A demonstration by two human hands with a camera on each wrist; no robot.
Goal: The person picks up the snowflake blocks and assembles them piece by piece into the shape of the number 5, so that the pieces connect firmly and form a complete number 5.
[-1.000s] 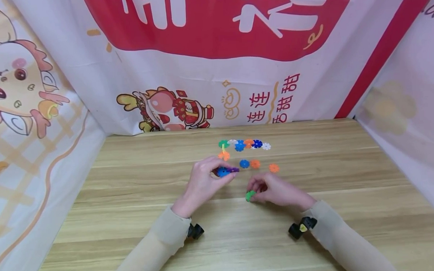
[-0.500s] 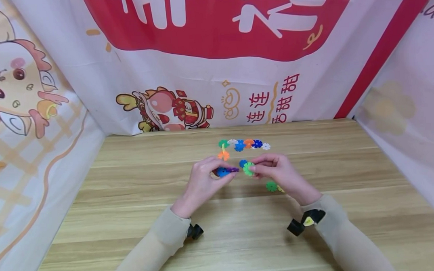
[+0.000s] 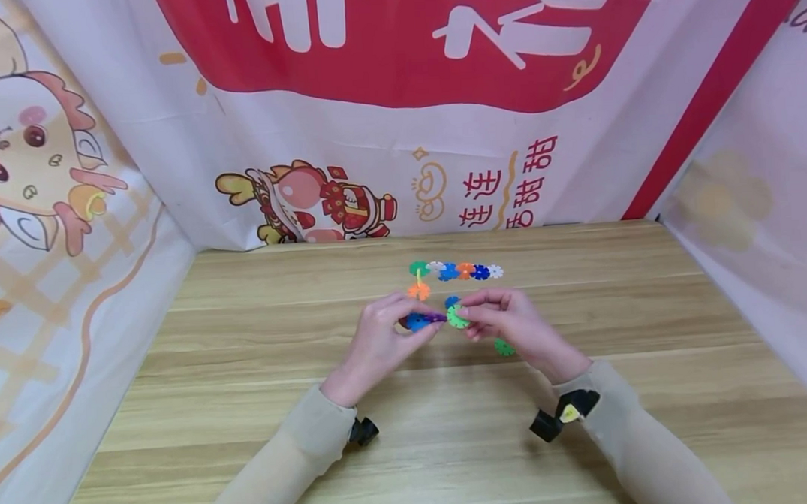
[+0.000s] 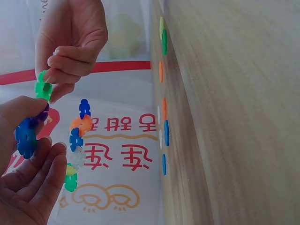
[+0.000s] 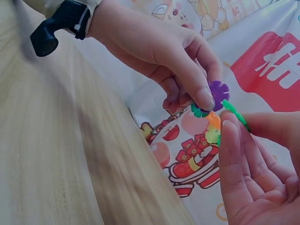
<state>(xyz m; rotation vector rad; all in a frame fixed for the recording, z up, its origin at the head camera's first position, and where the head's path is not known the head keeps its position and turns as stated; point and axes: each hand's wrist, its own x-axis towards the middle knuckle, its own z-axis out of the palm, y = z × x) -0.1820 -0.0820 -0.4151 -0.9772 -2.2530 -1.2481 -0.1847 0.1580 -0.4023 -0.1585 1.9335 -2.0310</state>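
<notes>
My left hand (image 3: 383, 339) pinches a purple snowflake disc (image 5: 219, 93) between thumb and fingers. A blue disc (image 4: 26, 138) joins it, part of a bent chain of slotted discs. Beyond the fingers the chain runs on through an orange disc (image 3: 419, 291) and a green one (image 3: 419, 268), then rightward to a white end disc (image 3: 495, 271). Between the fingertips of my right hand (image 3: 525, 326) is a light green disc (image 3: 457, 317). Its edge meets the purple disc's edge in the right wrist view.
Loose discs lie flat on the wooden table (image 3: 412, 447): a green one (image 3: 504, 347) beneath the right hand and a blue one (image 3: 452, 302) behind it. The left wrist view also shows orange (image 4: 161, 71) and yellow (image 4: 162, 27) discs there. A printed cloth (image 3: 317, 135) backs the table.
My right hand has brought the light green disc from low over the table up and left to the purple disc. The left hand stays nearly still; its chain has shifted slightly.
</notes>
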